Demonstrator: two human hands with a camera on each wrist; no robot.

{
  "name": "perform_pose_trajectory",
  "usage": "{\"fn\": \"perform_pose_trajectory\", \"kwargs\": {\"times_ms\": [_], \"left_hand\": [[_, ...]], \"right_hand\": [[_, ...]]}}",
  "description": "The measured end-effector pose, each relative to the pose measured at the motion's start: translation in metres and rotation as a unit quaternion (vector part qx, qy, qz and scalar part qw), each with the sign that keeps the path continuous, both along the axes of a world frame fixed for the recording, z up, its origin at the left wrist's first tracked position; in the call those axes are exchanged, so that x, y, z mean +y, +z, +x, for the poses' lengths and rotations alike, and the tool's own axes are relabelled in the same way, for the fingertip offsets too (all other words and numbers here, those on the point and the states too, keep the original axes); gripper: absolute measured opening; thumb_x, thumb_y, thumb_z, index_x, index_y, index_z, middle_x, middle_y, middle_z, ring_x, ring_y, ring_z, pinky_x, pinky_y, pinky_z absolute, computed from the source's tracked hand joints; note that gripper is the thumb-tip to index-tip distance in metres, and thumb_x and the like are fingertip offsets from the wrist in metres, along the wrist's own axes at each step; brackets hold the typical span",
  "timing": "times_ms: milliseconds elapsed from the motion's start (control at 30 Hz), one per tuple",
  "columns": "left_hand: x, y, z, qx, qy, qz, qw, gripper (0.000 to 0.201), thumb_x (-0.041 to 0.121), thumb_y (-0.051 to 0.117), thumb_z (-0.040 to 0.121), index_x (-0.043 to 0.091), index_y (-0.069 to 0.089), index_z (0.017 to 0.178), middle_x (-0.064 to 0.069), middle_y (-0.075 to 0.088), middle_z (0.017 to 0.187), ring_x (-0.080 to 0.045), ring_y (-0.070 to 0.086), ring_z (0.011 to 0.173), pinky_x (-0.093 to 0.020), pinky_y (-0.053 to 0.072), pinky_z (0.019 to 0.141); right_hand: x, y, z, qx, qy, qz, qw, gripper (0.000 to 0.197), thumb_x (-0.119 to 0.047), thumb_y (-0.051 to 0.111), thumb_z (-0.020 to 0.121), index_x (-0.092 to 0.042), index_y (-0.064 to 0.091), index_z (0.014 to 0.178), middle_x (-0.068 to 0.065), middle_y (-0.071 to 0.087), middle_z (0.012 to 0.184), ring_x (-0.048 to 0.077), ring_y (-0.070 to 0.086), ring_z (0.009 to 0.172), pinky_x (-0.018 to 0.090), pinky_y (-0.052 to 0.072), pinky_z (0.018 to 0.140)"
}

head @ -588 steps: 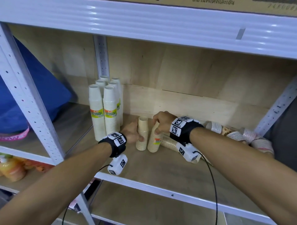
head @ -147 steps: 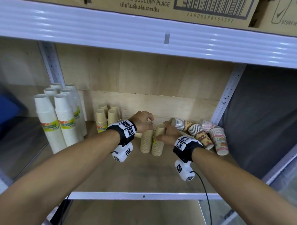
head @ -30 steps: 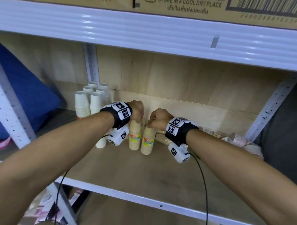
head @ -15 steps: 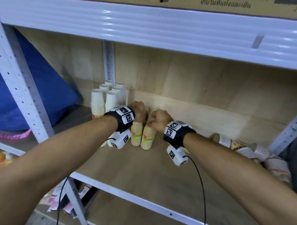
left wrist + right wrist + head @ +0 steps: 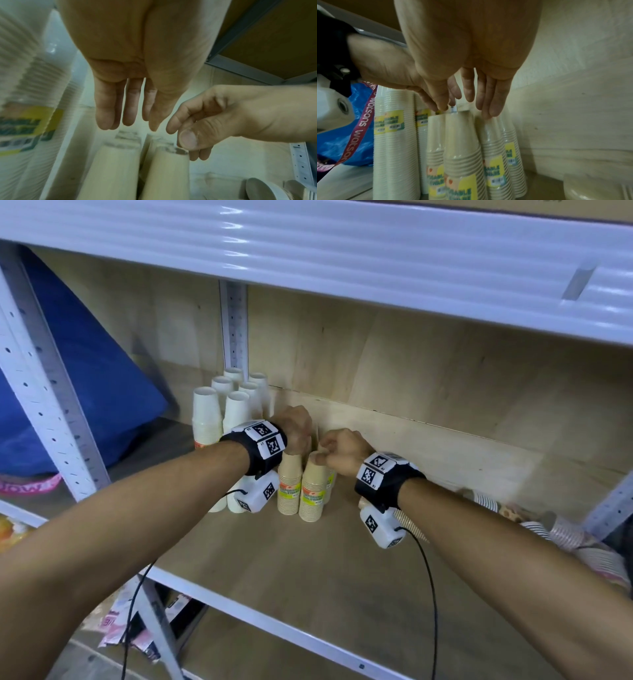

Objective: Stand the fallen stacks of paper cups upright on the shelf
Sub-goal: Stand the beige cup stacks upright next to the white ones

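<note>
White cup stacks [image 5: 219,419]: six, all upright, at the left rear corner of the shelf [image 5: 308,570]
Tan cup stacks [image 5: 462,148]: four upright, two in front and two behind, just right of the white ones; one more tan stack [image 5: 409,522] lies on its side behind the right wrist
Patterned cup stacks [image 5: 565,534]: at least four, fallen, at the right end of the shelf; exact number I cannot tell
Hands: two; left hand [image 5: 296,428], right hand [image 5: 342,451]
Wrist bands [image 5: 260,446]: two, one on each wrist
Wrist cameras [image 5: 255,496]: two
Blue bag [image 5: 89,392]: one, beyond the left edge of the shelf
</note>
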State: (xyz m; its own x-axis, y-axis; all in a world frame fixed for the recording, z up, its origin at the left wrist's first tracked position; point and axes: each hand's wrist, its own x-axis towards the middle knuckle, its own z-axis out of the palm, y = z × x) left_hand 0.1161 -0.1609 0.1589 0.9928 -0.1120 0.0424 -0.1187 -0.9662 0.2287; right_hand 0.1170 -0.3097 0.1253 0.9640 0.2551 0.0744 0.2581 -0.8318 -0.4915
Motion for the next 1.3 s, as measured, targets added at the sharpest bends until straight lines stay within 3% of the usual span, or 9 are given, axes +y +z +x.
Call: {"fn": "perform_pose_trajectory", "kwargs": {"times_ms": [267, 500, 633, 733, 933, 1000, 1133, 1233, 1300], "left_hand": [[-0.026, 0.013, 0.023, -0.009, -0.038, -0.101, 0.994, 0.022, 0.026, 0.074, 0.078, 0.032, 0.064, 0.097, 0.004, 0.058, 0.106, -0.015, 0.06, 0.092, -0.029, 0.051, 0.078], [-0.072, -0.005, 0.026, 0.015, -0.093, -0.1, 0.991, 0.029, 0.027, 0.076, 0.081, 0.027, 0.066, 0.109, 0.003, 0.056, 0.106, -0.018, 0.06, 0.097, -0.029, 0.05, 0.087], [-0.096, -0.031, 0.026, 0.043, -0.125, -0.102, 0.986, 0.032, 0.027, 0.076, 0.081, 0.026, 0.066, 0.112, 0.004, 0.056, 0.107, -0.017, 0.06, 0.098, -0.028, 0.05, 0.084], [-0.111, -0.057, 0.026, 0.049, -0.154, -0.087, 0.983, 0.031, 0.026, 0.076, 0.081, 0.023, 0.068, 0.11, 0.006, 0.052, 0.102, -0.014, 0.054, 0.098, -0.025, 0.042, 0.08], [-0.12, -0.1, 0.031, 0.092, -0.175, -0.094, 0.976, 0.038, 0.022, 0.075, 0.081, 0.02, 0.064, 0.118, 0.005, 0.053, 0.125, -0.016, 0.052, 0.113, -0.025, 0.043, 0.088], [-0.121, -0.11, 0.033, 0.11, -0.178, -0.108, 0.972, 0.041, 0.023, 0.076, 0.08, 0.018, 0.063, 0.119, 0.003, 0.051, 0.127, -0.015, 0.051, 0.113, -0.022, 0.039, 0.084], [-0.124, -0.121, 0.035, 0.128, -0.177, -0.119, 0.969, 0.032, 0.022, 0.077, 0.074, 0.018, 0.066, 0.104, 0.001, 0.064, 0.111, -0.013, 0.057, 0.092, -0.023, 0.042, 0.068], [-0.127, -0.126, 0.032, 0.147, -0.182, -0.115, 0.965, 0.044, 0.021, 0.079, 0.075, 0.016, 0.067, 0.116, 0.001, 0.063, 0.111, -0.016, 0.059, 0.1, -0.024, 0.046, 0.077], [-0.129, -0.129, 0.032, 0.145, -0.181, -0.119, 0.965, 0.047, 0.019, 0.079, 0.075, 0.016, 0.065, 0.12, -0.001, 0.062, 0.114, -0.018, 0.058, 0.103, -0.024, 0.046, 0.08]], "right_hand": [[-0.059, 0.025, 0.025, -0.001, -0.043, -0.043, 0.998, 0.039, -0.04, 0.076, 0.077, -0.023, 0.066, 0.111, 0.001, 0.065, 0.109, 0.019, 0.061, 0.1, 0.03, 0.048, 0.086], [-0.116, 0.01, 0.027, 0.067, -0.077, -0.107, 0.989, 0.048, -0.04, 0.078, 0.074, -0.025, 0.063, 0.117, -0.003, 0.058, 0.113, 0.017, 0.056, 0.102, 0.027, 0.04, 0.081], [-0.14, -0.009, 0.026, 0.096, -0.092, -0.137, 0.982, 0.056, -0.043, 0.079, 0.07, -0.027, 0.061, 0.12, -0.003, 0.061, 0.114, 0.017, 0.057, 0.098, 0.027, 0.043, 0.08], [-0.151, -0.019, 0.026, 0.106, -0.092, -0.154, 0.978, 0.055, -0.039, 0.077, 0.075, -0.025, 0.06, 0.125, 0.0, 0.061, 0.121, 0.019, 0.058, 0.104, 0.026, 0.044, 0.081], [-0.16, -0.029, 0.031, 0.137, -0.071, -0.153, 0.976, 0.048, -0.028, 0.076, 0.081, -0.015, 0.062, 0.125, 0.007, 0.065, 0.118, 0.026, 0.061, 0.108, 0.038, 0.05, 0.095], [-0.161, -0.034, 0.034, 0.142, -0.067, -0.144, 0.977, 0.049, -0.026, 0.076, 0.081, -0.014, 0.061, 0.126, 0.01, 0.066, 0.118, 0.027, 0.062, 0.108, 0.039, 0.051, 0.095], [-0.161, -0.046, 0.042, 0.141, -0.043, -0.15, 0.978, 0.058, -0.029, 0.078, 0.078, -0.018, 0.057, 0.131, 0.006, 0.066, 0.119, 0.025, 0.062, 0.108, 0.029, 0.049, 0.085], [-0.162, -0.056, 0.047, 0.146, -0.031, -0.154, 0.977, 0.051, -0.027, 0.079, 0.076, -0.016, 0.061, 0.123, 0.002, 0.064, 0.107, 0.02, 0.061, 0.095, 0.025, 0.044, 0.071], [-0.163, -0.061, 0.051, 0.149, -0.033, -0.156, 0.976, 0.049, -0.026, 0.079, 0.076, -0.008, 0.062, 0.118, 0.009, 0.064, 0.109, 0.025, 0.062, 0.097, 0.029, 0.047, 0.073]]}}
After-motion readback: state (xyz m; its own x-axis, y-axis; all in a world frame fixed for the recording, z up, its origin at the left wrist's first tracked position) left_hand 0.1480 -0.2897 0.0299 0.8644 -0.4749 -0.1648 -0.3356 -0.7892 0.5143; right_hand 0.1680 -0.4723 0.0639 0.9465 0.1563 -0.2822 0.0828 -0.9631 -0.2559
